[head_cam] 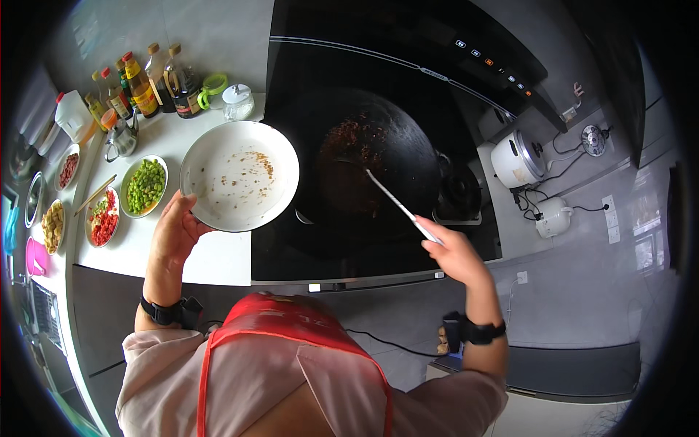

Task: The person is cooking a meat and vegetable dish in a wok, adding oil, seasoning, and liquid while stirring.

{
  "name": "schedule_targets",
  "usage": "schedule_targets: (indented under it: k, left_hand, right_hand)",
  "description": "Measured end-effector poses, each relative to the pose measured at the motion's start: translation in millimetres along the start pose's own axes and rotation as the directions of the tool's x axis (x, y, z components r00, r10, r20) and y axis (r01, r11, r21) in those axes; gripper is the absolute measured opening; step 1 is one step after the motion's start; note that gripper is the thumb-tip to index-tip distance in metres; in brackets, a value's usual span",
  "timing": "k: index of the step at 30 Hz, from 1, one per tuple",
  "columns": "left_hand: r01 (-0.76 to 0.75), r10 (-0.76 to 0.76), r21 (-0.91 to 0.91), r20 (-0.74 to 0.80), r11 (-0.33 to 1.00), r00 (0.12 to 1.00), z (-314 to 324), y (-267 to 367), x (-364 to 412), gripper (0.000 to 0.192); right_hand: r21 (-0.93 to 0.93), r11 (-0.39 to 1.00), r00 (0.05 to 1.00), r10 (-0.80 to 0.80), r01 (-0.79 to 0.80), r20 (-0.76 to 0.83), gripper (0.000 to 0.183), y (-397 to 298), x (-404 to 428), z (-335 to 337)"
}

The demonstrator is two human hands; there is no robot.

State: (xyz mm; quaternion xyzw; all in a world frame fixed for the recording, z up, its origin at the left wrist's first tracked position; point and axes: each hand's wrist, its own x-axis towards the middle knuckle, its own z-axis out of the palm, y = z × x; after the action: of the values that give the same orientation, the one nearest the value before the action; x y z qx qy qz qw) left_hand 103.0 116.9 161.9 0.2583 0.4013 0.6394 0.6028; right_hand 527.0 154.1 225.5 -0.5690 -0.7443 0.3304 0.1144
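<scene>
My left hand [177, 226] grips the rim of a white enamel bowl [226, 188], tilted up over the counter and the cooktop's left edge, with brown bits stuck to its inside. In my right hand [450, 248] is the pale handle of a cooking utensil [401, 205]; its far end reaches into a dark wok [407, 142] and is hard to make out. Brown-red crumbled food [355, 139] lies on the wok's upper left part. Left of the enamel bowl stand a bowl of chopped green vegetables [144, 185] and a plate of chopped red peppers [104, 232], with chopsticks [97, 194] beside it.
Sauce bottles [139, 87], a glass jar [238, 104] and a metal oil pot [122, 136] stand at the back left. Further left are dishes of food and a pink container [37, 257]. A rice cooker [519, 158] is at right. The range hood [404, 38] overhangs the cooktop.
</scene>
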Motion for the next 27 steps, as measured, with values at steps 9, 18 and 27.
schedule_targets:
  k: [9,18,27]
  left_hand:
    - [0.047,-0.049,0.022,0.082,0.999,0.995,-18,-3,5,0.043]
    - [0.057,-0.056,-0.020,0.035,0.998,0.998,-9,-3,10,0.038]
    - [0.032,-0.032,-0.013,0.042,0.999,0.999,-11,1,11,0.038]
  right_hand:
    - [-0.070,0.993,0.994,0.088,-0.093,-0.067,0.044,13,-15,4]
    - [-0.260,0.961,0.960,0.016,-0.091,-0.280,0.044,34,17,29]
    - [0.309,0.868,0.910,0.414,-0.389,-0.015,0.047,-24,-77,-8]
